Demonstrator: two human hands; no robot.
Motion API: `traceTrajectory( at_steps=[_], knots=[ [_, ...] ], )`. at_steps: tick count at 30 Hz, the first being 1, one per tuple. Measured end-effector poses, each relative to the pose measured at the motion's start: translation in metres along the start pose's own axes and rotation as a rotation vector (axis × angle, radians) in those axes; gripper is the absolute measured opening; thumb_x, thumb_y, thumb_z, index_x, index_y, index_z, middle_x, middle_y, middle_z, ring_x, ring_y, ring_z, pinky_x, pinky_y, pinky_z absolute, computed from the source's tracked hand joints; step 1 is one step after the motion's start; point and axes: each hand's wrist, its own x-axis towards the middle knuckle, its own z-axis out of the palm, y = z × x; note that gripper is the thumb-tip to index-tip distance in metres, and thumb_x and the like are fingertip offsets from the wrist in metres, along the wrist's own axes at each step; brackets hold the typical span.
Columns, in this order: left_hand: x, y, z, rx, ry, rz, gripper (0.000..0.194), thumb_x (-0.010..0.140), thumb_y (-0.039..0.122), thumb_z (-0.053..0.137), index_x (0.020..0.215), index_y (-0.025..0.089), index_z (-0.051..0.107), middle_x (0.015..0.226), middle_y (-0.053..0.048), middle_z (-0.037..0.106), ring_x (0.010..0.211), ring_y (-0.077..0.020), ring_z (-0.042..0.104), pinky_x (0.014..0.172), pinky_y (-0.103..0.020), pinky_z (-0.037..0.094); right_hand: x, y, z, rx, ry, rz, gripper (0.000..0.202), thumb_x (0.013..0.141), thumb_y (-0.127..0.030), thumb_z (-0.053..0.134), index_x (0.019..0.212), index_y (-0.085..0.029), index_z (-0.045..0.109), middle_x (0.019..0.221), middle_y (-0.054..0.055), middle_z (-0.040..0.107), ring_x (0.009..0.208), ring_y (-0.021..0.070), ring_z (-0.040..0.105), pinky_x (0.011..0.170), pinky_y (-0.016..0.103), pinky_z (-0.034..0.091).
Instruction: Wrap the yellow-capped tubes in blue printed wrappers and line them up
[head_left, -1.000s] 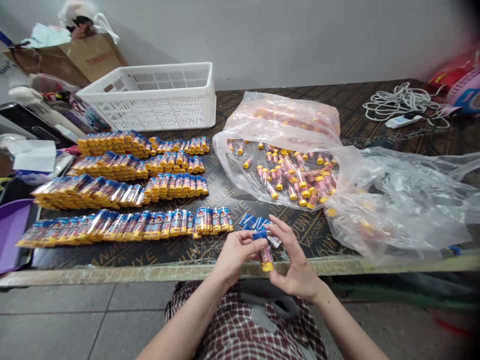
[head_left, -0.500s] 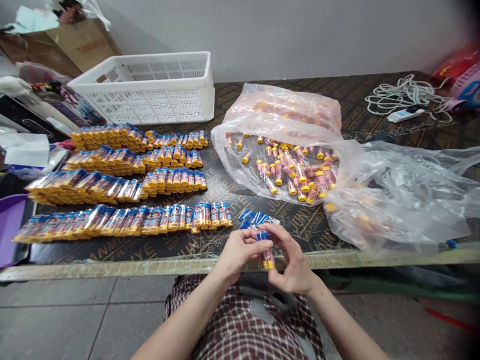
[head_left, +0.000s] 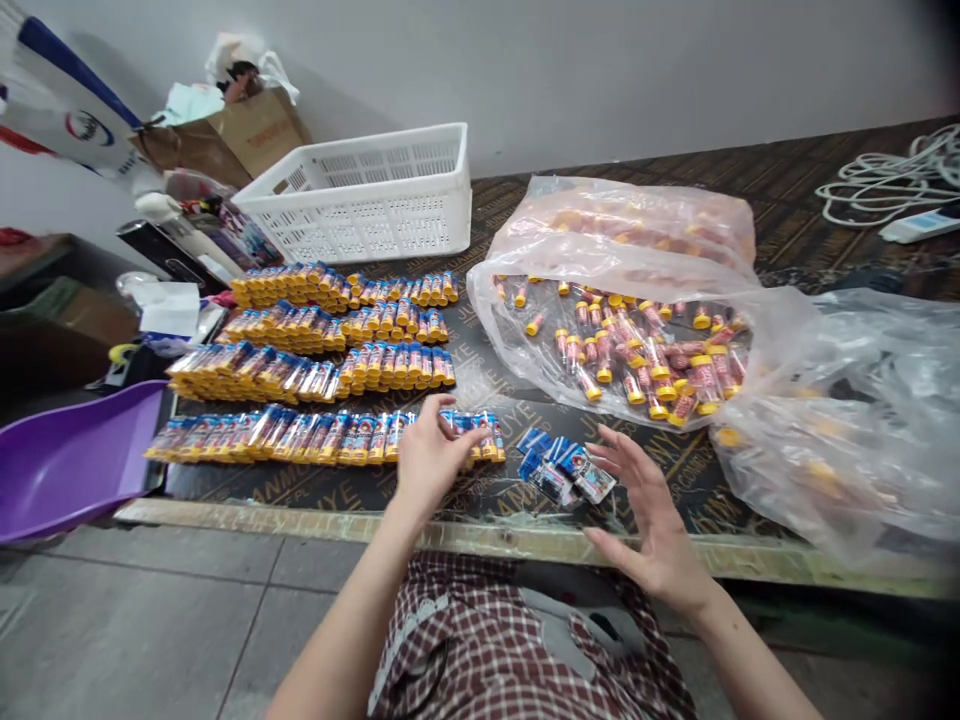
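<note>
At the far left lay a purple, scoop-shaped plastic tray. Beside it, on a dark board tabletop with gold lettering, small clear cylindrical tubes with blue upper bands and yellow caps lay in packed rows, a white perforated plastic crate behind them. The left hand was over the right part of the front row, thumb and fingers curved; whether it gripped a tube could not be told. Flat blue, printed small wrappers lay loosely heaped between the hands. The right hand was empty, fingers spread, just beside them. Behind it, pink-filled clear tubes with yellow caps lay in the mouth of a translucent plastic bag. At the far right lay a coiled white cable.
</note>
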Motion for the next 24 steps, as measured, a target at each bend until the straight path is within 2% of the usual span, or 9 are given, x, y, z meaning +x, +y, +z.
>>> traceTrajectory(
  at_steps=[2,5,9,11,12,15,16,19,24],
  knots=[
    [0.012,-0.008,-0.020,0.339,0.051,0.037,0.051,0.069,0.052,0.066,0.107,0.020,0.055,0.067,-0.002,0.063,0.067,-0.0206,0.062,0.061,-0.027,0.041,0.002,0.002,-0.004,-0.062,0.008,0.019,0.073,0.079,-0.024,0.061,0.142,-0.028,0.025,0.145,0.010,0.028,0.128,0.0276,0.038,0.106,0.049,0.034],
    [0.020,-0.016,-0.037,0.683,0.022,0.035,0.051,0.076,0.056,0.055,0.111,0.018,0.055,0.073,-0.009,0.067,0.074,-0.0280,0.064,0.060,-0.029,0.039,0.005,0.002,-0.008,-0.189,-0.006,0.011,0.064,0.080,-0.028,0.061,0.137,-0.027,0.034,0.144,0.010,0.032,0.131,0.0283,0.034,0.106,0.049,0.034],
    [0.016,-0.014,-0.036,0.765,0.131,0.061,0.053,0.080,0.057,0.047,0.112,0.017,0.056,0.080,-0.011,0.068,0.078,-0.0289,0.064,0.062,-0.030,0.039,0.019,0.015,-0.023,-0.409,0.070,-0.022,0.050,0.082,-0.031,0.059,0.130,-0.025,0.045,0.140,0.010,0.037,0.127,0.0261,0.039,0.105,0.046,0.034],
    [0.009,-0.008,-0.025,0.639,0.178,0.115,0.046,0.082,0.054,0.047,0.107,0.017,0.059,0.082,-0.009,0.068,0.077,-0.0248,0.063,0.065,-0.029,0.040,0.030,0.029,-0.037,-0.558,0.172,-0.027,0.040,0.084,-0.031,0.057,0.123,-0.022,0.053,0.132,0.010,0.045,0.121,0.0251,0.045,0.102,0.044,0.037],
    [0.003,-0.003,-0.015,0.552,0.148,0.149,0.041,0.084,0.051,0.047,0.102,0.017,0.061,0.083,-0.008,0.068,0.076,-0.0223,0.063,0.067,-0.028,0.041,0.038,0.038,-0.044,-0.649,0.222,-0.024,0.036,0.085,-0.031,0.055,0.119,-0.020,0.056,0.127,0.011,0.049,0.117,0.0254,0.047,0.100,0.043,0.038],
    [-0.016,0.009,0.025,0.350,-0.137,0.257,0.029,0.088,0.039,0.044,0.090,0.019,0.064,0.085,-0.006,0.068,0.077,-0.0177,0.063,0.071,-0.026,0.043,0.065,0.060,-0.062,-0.992,0.274,0.039,0.030,0.086,-0.031,0.052,0.110,-0.016,0.062,0.114,0.014,0.057,0.107,0.0292,0.048,0.092,0.046,0.038],
    [-0.022,0.012,0.040,0.363,-0.238,0.289,0.027,0.089,0.037,0.044,0.088,0.019,0.064,0.086,-0.007,0.068,0.080,-0.0184,0.063,0.072,-0.026,0.043,0.074,0.065,-0.066,-1.108,0.265,0.080,0.032,0.085,-0.032,0.052,0.110,-0.015,0.062,0.110,0.015,0.058,0.104,0.0309,0.048,0.089,0.046,0.037],
    [-0.035,0.015,0.074,0.540,-0.297,0.251,0.029,0.087,0.040,0.048,0.096,0.015,0.060,0.091,-0.011,0.066,0.081,-0.0226,0.064,0.068,-0.029,0.044,0.095,0.072,-0.074,-1.350,0.221,0.180,0.037,0.084,-0.037,0.052,0.112,-0.013,0.060,0.098,0.016,0.058,0.096,0.0326,0.047,0.080,0.044,0.035],
    [-0.045,0.015,0.090,0.673,-0.327,0.184,0.023,0.086,0.033,0.051,0.098,0.013,0.054,0.092,-0.011,0.063,0.079,-0.0252,0.064,0.065,-0.031,0.044,0.100,0.072,-0.076,-1.427,0.150,0.179,0.027,0.086,-0.026,0.046,0.105,-0.013,0.059,0.089,0.014,0.059,0.087,0.0275,0.049,0.074,0.036,0.032]
  ],
)
